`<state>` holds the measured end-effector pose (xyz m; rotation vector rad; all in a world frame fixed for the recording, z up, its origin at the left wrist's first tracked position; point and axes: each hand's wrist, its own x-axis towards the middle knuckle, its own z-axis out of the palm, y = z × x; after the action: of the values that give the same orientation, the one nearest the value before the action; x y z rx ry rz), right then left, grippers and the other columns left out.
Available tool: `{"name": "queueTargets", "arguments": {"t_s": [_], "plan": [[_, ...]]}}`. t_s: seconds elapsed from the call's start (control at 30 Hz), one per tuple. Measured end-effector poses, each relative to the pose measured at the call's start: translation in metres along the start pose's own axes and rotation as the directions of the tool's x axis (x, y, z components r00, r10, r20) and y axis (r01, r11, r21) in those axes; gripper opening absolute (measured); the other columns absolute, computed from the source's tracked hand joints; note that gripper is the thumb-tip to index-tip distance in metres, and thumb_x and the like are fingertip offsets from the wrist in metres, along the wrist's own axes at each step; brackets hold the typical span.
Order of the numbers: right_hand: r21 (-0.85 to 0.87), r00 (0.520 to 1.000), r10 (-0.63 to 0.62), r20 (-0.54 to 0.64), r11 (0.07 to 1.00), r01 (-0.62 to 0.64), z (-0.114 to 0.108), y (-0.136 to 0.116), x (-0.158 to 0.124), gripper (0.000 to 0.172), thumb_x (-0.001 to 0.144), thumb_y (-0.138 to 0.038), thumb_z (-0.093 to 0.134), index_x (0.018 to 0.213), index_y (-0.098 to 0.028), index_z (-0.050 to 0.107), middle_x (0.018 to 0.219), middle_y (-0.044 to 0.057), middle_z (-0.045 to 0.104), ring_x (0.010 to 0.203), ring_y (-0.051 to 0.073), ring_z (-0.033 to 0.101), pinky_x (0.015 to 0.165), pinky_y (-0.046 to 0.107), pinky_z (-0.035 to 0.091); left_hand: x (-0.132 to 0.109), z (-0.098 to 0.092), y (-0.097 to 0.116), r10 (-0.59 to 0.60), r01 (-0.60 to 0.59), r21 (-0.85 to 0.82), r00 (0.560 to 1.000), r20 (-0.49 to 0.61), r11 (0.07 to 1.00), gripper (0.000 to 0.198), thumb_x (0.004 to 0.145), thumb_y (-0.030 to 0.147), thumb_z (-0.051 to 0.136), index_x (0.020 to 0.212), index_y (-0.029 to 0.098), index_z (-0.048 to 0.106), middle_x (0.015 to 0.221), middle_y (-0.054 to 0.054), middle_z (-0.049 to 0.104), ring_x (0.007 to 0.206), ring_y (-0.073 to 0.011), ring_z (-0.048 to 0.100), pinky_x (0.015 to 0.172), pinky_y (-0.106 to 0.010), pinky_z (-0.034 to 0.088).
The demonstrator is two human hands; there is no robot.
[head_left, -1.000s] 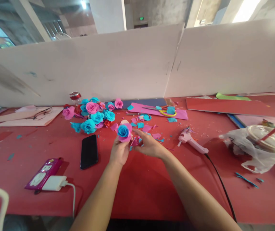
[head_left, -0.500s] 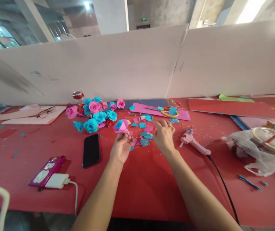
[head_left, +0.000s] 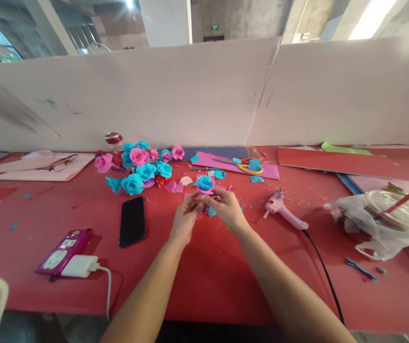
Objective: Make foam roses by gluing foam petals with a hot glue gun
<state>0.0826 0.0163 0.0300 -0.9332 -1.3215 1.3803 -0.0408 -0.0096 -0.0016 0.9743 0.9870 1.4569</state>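
A small paper flower [head_left: 205, 183], blue in the middle with pink outer petals, is held between both hands above the red table. My left hand [head_left: 186, 216] pinches it from below on the left. The fingers of my right hand [head_left: 228, 207] are closed on its right side. Blue and pink paper petals [head_left: 219, 174] lie around and behind the flower. To the left is a bunch of blue, pink and red paper flowers [head_left: 138, 166]. Scissors with yellow and orange handles [head_left: 250, 169] rest on a pink paper strip [head_left: 269, 171].
A black phone [head_left: 132, 221] and a purple power bank [head_left: 63, 252] with a white plug lie left. On the right are a pink glue gun [head_left: 285, 212] with a black cord and a bagged plastic cup [head_left: 397, 209]. A white partition [head_left: 154, 95] stands behind.
My right hand has moved left from the loose petals to the flower. My left hand has brought the flower rightward and tilted it, so its blue centre faces me more.
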Motion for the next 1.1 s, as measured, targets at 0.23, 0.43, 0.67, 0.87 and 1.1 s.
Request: {"name": "queueTargets", "arguments": {"t_s": [0.23,0.43,0.67,0.87,1.1], "plan": [[0.462,0.935,0.012,-0.355,0.872,0.164,-0.031,-0.021,0.013,0.027,0.057,-0.033,0.081,0.064,-0.019,0.059,0.063,-0.005,0.059,0.054,0.006,0.05,0.052,0.02,0.039,0.002,-0.009,-0.006,0.112,-0.084,0.753,0.994,0.015,0.652,0.022,0.085,0.028,0.048,0.073,0.018,0.064,0.059,0.001,0.056,0.057,-0.0129,0.049,0.059,-0.024,0.035],[0.181,0.699,-0.293,-0.652,0.836,0.519,-0.054,-0.041,0.01,0.02,0.073,-0.035,0.071,0.083,-0.022,0.06,0.076,-0.004,0.066,0.048,0.005,0.046,0.046,0.019,0.034,0.007,-0.033,0.01,0.134,0.048,0.95,0.987,-0.093,0.307,0.026,0.081,0.019,0.055,0.1,0.026,0.072,0.105,-0.008,0.069,0.098,-0.0231,0.06,0.084,-0.034,0.043],[0.127,0.978,-0.11,-0.177,0.983,0.134,-0.025,-0.015,0.008,0.025,0.07,-0.041,0.072,0.081,-0.02,0.063,0.064,-0.003,0.061,0.045,0.008,0.045,0.043,0.022,0.031,0.006,-0.028,0.046,0.183,-0.058,0.942,0.983,-0.004,0.33,0.038,0.069,0.011,0.066,0.1,0.031,0.075,0.103,-0.008,0.072,0.115,-0.0309,0.054,0.099,-0.043,0.036],[-0.098,0.938,-0.339,-0.069,0.938,0.332,-0.009,-0.003,0.005,0.026,0.068,-0.044,0.073,0.062,-0.02,0.065,0.077,0.002,0.059,0.076,0.017,0.053,0.071,0.03,0.047,0.015,-0.005,0.052,0.359,-0.331,0.494,0.933,0.04,0.804,0.016,0.063,0.016,0.074,0.071,0.029,0.077,0.082,-0.005,0.074,0.089,-0.0268,0.063,0.094,-0.036,0.042],[-0.182,0.911,-0.411,-0.031,0.899,0.399,-0.006,0.001,0.004,0.024,0.074,-0.044,0.069,0.063,-0.022,0.07,0.079,0.004,0.058,0.075,0.017,0.053,0.068,0.029,0.046,0.01,-0.006,0.028,0.399,-0.357,0.429,0.917,-0.008,0.83,0.008,0.063,0.019,0.074,0.066,0.026,0.073,0.08,-0.003,0.073,0.085,-0.0232,0.062,0.088,-0.032,0.046]]}}
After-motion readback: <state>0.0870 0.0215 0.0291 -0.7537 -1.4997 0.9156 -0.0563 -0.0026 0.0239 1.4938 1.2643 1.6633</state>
